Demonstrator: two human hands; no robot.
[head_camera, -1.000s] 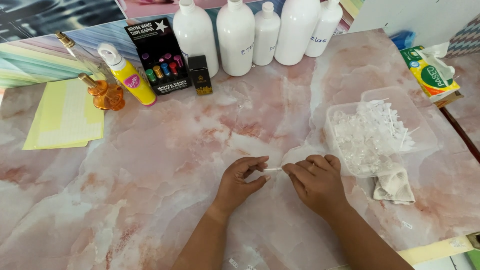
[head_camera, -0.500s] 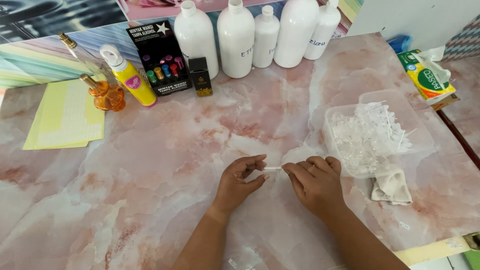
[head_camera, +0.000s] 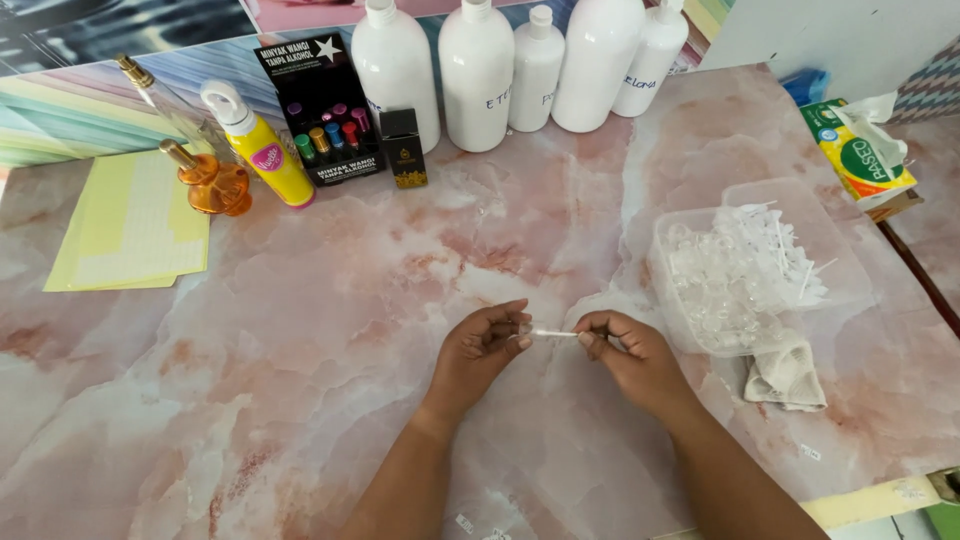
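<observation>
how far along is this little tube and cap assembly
Done: nothing finished shows on the marble table. In hand: the left hand and right hand pinch one thin white tube between them. Left: the clear tub holds many clear and white parts.

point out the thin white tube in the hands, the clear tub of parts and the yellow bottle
thin white tube (head_camera: 552, 333), head view, its middle between both hands
clear tub (head_camera: 668, 298), head view, left wall
yellow bottle (head_camera: 272, 165), head view, its body
</observation>
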